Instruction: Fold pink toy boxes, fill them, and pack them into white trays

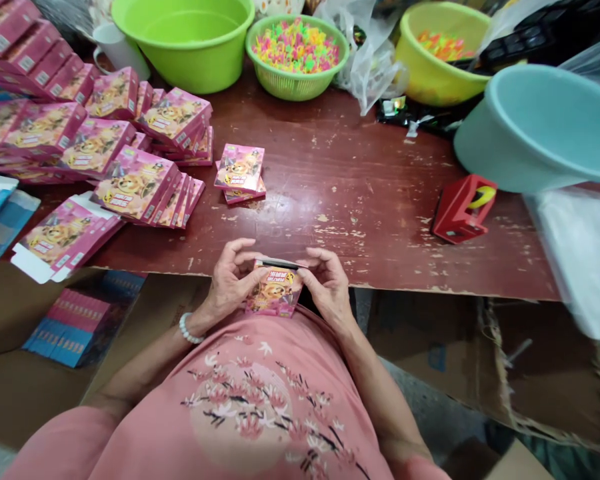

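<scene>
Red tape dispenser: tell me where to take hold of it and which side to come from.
Probably best to grip the tape dispenser across its solid red body, coming from the near left. That part is broad and closed, while the yellow tape sits in an opening toward the right. The teal basin stands close behind, making that side look tighter.

From the middle of the near edge, a hand could pass over the tabletop (330, 193) toward one o'clock, between the stacked pair of boxes (240, 168) at eleven and the tape dispenser (457, 210) at two. Piled pink boxes (135, 183) block ten; the green basket (297, 83) bounds twelve.
</scene>
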A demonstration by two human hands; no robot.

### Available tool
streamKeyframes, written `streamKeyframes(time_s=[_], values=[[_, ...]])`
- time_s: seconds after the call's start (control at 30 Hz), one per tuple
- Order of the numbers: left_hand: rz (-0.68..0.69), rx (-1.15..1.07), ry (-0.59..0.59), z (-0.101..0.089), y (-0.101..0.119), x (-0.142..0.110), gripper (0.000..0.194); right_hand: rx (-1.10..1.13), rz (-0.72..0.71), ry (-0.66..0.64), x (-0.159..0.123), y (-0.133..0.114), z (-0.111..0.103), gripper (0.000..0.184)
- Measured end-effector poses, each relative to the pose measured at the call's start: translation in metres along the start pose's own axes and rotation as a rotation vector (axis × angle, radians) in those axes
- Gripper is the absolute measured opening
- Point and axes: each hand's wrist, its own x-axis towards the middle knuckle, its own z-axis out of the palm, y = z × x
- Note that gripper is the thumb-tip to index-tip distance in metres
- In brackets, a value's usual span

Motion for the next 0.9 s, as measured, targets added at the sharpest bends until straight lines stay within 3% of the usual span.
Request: streamKeyframes(time_s=[0.1,0.2,0.43,0.57,0.7,0.8,0.9], values=[[0.071,0.171,-0.119,-0.009,0.002,0.001,0.021,-0.13,-0.125,-0.098,0.002,-0.003,-0.009,0.018],[0.177,0.275,-0.188,-0.017,0.01,0.005,0.014,-0.165,-0.132,-0.197,0.005,-0.008,-0.017,0.016],[-0.103,0.155,-0.209,-0.018,0.017,0.008,0.027,-0.114,0.098,-0.206,0.017,-0.017,-0.015,0.021],[-0.163,0.106,-0.227,-0.018,0.022,0.018,0.025,0.019,0.193,-0.207,0.028,-0.022,-0.009,0.021],[-0.223,0.043,-0.233,-0.014,0.025,0.031,0.016,0.032,0.2,-0.2,0.031,-0.021,-0.009,0.02],[-0.149,0.114,-0.229,-0.013,0.023,0.032,0.015,-0.04,0.084,-0.197,0.024,-0.017,-0.014,0.018],[0.066,0.254,-0.297,-0.016,0.022,0.024,0.015,-0.117,-0.067,-0.168,0.01,-0.012,-0.017,0.015]])
